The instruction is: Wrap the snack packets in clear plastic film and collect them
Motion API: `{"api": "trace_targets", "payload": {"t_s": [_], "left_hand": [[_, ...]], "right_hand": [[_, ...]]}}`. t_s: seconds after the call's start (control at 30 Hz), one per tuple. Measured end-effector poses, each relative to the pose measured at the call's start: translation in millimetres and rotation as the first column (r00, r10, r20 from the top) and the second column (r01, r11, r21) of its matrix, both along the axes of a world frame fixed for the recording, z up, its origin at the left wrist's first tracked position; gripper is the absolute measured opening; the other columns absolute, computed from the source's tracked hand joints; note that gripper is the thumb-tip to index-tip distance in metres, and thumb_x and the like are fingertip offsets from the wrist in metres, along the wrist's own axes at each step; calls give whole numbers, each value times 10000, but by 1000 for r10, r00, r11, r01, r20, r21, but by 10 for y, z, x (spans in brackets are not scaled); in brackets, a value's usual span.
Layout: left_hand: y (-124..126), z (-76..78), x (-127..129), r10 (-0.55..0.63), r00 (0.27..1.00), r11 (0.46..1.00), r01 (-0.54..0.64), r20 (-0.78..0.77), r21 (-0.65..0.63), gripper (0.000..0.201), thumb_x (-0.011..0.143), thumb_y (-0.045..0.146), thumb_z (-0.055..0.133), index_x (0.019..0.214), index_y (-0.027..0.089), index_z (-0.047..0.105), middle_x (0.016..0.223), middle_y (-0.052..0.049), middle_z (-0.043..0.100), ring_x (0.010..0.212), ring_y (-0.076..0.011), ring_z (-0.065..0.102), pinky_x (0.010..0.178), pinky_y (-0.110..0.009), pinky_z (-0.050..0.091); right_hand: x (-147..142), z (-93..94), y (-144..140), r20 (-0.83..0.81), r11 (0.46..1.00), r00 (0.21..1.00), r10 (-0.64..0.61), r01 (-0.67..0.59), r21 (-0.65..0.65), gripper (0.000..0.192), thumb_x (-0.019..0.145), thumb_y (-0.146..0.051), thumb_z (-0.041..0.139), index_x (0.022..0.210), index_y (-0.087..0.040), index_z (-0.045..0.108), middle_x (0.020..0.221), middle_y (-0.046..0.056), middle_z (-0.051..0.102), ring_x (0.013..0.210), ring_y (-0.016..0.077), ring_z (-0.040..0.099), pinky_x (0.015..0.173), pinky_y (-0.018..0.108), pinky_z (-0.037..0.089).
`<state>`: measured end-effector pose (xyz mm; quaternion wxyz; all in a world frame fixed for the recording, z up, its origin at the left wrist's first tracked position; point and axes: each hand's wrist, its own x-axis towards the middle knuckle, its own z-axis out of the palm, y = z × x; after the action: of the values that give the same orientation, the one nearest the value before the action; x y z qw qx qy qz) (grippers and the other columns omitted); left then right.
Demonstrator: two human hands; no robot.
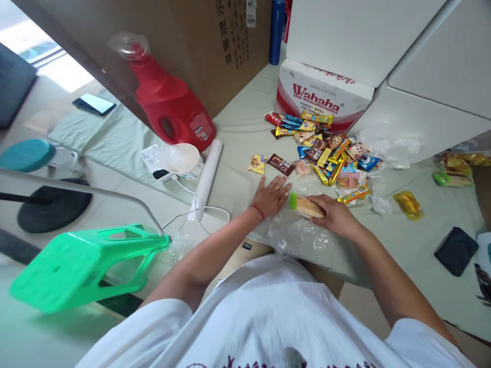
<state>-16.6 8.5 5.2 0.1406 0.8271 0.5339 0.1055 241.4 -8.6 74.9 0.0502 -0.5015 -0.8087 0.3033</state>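
My left hand lies with fingers spread on the cloth-covered surface, beside a clear plastic bag. My right hand is closed around the right end of a wrapped snack, pale brown with a green left end. It is held over the plastic bag, close to my left fingertips. Just beyond my left hand are a yellow cookie packet and a brown cocoa packet. A pile of mixed snack packets lies farther back to the right.
A Wahaba-lettered carton stands behind the pile. To the left are a red jug, a white paper tub, a white roll and a cable. A green stool lies on its side. At right are a gold packet and a black pouch.
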Motion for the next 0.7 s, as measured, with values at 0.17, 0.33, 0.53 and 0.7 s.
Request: {"api": "trace_targets", "payload": {"t_s": [0.17,0.33,0.53,0.7], "left_hand": [[36,0,-12,18,1000,999,-17,19,-36,558,1094,408,160,1557,340,464,1682,-11,380,1578,-230,305,1282,-630,82],[54,-19,-55,17,997,997,-11,82,-77,598,1101,419,83,1536,369,490,1663,18,418,1579,-204,299,1290,-599,82],[61,-24,-90,45,987,993,-28,153,-112,628,1100,436,60,1504,365,535,1639,31,457,1572,-184,313,1306,-553,74],[69,-36,-80,47,987,994,-32,151,-104,623,1100,437,79,1483,353,563,1626,16,479,1569,-203,325,1302,-570,75]], "right_hand": [[-107,-111,56,287,984,949,131,-160,78,704,862,-244,742,1525,-229,505,1401,121,608,1158,259,658,918,305,504],[-157,-183,84,225,977,963,151,-180,117,695,875,-259,749,1527,-263,509,1456,120,555,1205,265,629,945,324,508],[136,-284,168,-165,987,981,102,-79,140,389,964,-364,628,1312,-212,715,1274,126,652,1085,263,671,977,386,528],[416,-180,213,-388,994,917,-90,104,14,502,971,-556,595,1344,-238,704,1158,15,762,984,264,707,880,358,549]]}}
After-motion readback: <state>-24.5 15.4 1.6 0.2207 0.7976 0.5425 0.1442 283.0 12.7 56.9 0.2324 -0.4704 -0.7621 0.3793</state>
